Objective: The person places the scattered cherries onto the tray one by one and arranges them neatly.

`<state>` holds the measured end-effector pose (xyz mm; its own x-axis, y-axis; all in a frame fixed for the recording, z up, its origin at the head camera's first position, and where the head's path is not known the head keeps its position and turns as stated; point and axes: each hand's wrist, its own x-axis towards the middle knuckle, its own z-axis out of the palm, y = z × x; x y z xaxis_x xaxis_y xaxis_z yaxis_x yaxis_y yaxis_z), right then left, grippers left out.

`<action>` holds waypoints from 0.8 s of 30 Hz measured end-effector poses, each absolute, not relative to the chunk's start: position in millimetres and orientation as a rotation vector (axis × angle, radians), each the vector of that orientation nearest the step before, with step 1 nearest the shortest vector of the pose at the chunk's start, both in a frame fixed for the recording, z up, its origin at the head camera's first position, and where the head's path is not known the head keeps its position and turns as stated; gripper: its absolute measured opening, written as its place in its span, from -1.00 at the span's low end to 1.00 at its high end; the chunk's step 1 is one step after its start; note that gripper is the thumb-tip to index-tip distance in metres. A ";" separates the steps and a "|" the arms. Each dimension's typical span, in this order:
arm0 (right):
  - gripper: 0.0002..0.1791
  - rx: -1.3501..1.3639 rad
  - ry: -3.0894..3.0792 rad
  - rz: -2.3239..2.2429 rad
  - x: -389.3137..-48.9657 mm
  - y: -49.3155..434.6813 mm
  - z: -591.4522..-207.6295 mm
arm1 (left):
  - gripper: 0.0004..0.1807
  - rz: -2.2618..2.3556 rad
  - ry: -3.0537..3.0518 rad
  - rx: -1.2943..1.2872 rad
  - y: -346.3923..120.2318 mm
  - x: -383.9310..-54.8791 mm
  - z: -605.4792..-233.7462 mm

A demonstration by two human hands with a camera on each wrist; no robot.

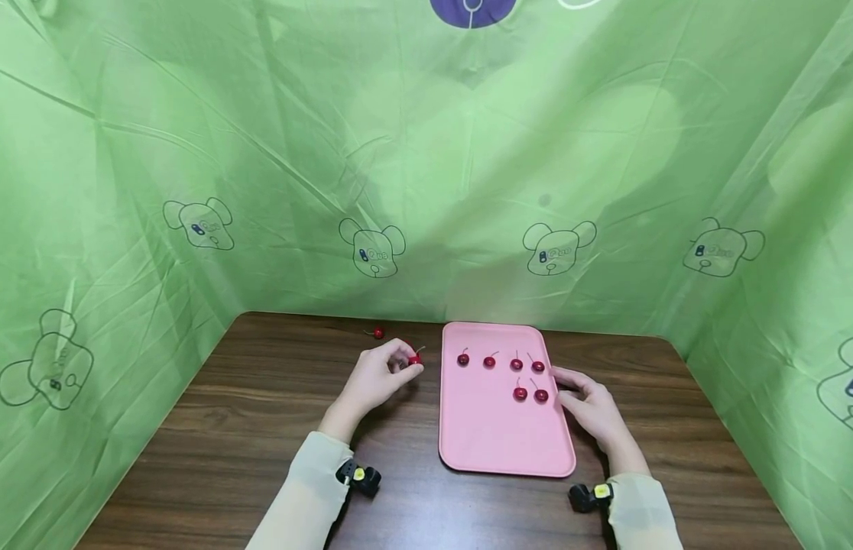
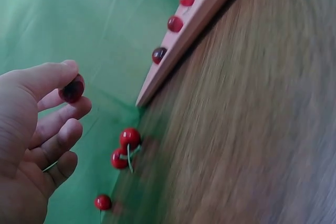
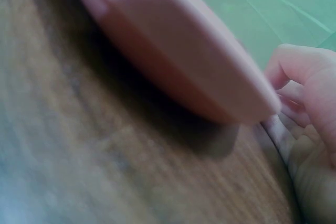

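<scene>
A dark red cherry (image 1: 416,359) with a thin stem is pinched between the thumb and fingers of my left hand (image 1: 373,376), left of the pink tray (image 1: 491,443). The left wrist view shows this cherry (image 2: 72,88) at the fingertips, the other fingers loosely bent. Several cherries (image 1: 517,365) lie in the tray's far half, four in an upper row and two below. My right hand (image 1: 595,405) grips the tray's right rim; in the right wrist view its fingers (image 3: 286,64) bend around the edge, partly hidden behind it.
One loose cherry (image 1: 378,333) lies near the table's back edge. In the left wrist view, two cherries with stems (image 2: 130,138) touch and another (image 2: 103,202) sits apart. Green cloth (image 1: 468,191) hangs behind and beside the wooden table (image 1: 213,443).
</scene>
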<state>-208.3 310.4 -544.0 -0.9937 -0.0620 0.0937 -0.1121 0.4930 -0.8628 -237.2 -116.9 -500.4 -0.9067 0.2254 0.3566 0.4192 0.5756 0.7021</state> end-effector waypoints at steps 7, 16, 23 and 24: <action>-0.46 0.152 -2.670 1.558 -206.8 310.3 -540.5 | -0.78 -1.194 -2.609 -0.635 -97.5 -229.1 -497.9; -0.46 0.152 -2.673 1.555 -205.9 309.8 -539.1 | -0.77 -1.124 -2.630 -0.657 -88.7 -223.9 -497.7; -0.46 0.157 -2.682 1.530 -207.4 311.9 -541.8 | -0.77 -1.081 -2.652 -0.702 -78.3 -220.6 -504.5; -0.47 0.159 -2.679 1.532 -207.2 311.9 -541.8 | -0.77 -1.083 -2.655 -0.708 -76.2 -219.9 -504.8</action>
<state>-207.2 311.9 -541.8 -0.9934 -0.0635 0.0958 -0.1148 0.5037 -0.8562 -219.9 -76.2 -504.8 -0.8682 0.3588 0.3427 0.4961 0.6194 0.6084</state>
